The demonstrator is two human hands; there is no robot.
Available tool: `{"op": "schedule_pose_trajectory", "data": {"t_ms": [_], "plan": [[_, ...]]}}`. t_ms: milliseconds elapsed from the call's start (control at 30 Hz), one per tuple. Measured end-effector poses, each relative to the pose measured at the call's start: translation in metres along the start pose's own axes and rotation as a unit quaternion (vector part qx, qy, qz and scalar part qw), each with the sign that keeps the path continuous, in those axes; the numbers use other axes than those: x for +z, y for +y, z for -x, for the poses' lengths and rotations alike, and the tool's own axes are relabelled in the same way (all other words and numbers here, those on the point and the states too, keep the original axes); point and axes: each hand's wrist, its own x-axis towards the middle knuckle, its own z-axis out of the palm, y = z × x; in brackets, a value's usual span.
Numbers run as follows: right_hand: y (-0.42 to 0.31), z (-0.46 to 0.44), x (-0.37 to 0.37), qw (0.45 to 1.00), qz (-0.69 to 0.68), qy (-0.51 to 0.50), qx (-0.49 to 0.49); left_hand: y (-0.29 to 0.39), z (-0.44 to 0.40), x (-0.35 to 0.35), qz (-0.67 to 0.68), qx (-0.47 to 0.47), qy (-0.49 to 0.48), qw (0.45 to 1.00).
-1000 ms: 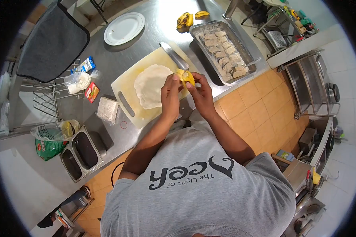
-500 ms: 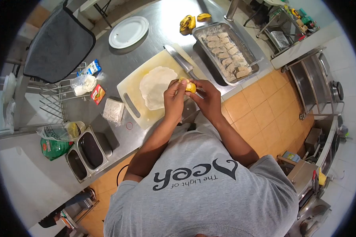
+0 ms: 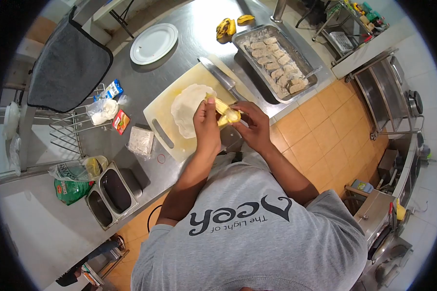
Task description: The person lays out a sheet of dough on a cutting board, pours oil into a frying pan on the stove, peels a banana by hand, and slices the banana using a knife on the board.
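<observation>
A partly peeled banana (image 3: 229, 115) is held between my two hands above the near side of the cutting board (image 3: 156, 107). My left hand (image 3: 207, 123) grips it from the left, thumb along the peel. On the other side, my right hand (image 3: 252, 127) pinches the peel with its fingertips. Pale flesh shows between opened strips of yellow peel. Beneath lies a flat, round sheet of dough (image 3: 185, 109) on the board. A large knife (image 3: 222, 77) rests along the board's far right part, its handle toward my right hand.
A metal tray (image 3: 238, 42) of floured pieces stands at the right. Bananas (image 3: 225, 29) and a white plate (image 3: 154, 43) sit farther back. To the left are a wrapped block (image 3: 141, 142), a red packet (image 3: 121, 121) and metal containers (image 3: 115, 191).
The banana has been opened further: peel strips now spread out and more flesh shows. My left hand has shifted slightly left and down, and the view has moved a little.
</observation>
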Motion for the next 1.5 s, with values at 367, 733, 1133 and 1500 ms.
{"op": "schedule_pose_trajectory", "data": {"t_ms": [367, 733, 1133, 1500], "plan": [[0.007, -0.003, 0.007, 0.936, -0.318, 0.113, 0.102, 0.031, -0.008, -0.008, 0.182, -0.086, 0.042, 0.979], [0.003, 0.002, -0.011, 0.976, -0.184, 0.047, 0.103, 0.022, -0.005, -0.011, 0.165, -0.116, -0.025, 0.979], [-0.015, 0.006, -0.017, 0.909, -0.361, 0.166, 0.123, 0.017, -0.018, -0.018, 0.246, -0.086, 0.031, 0.965], [-0.02, -0.005, -0.047, 0.947, -0.266, 0.164, 0.08, 0.059, -0.023, -0.033, 0.22, -0.035, -0.063, 0.973]]}}
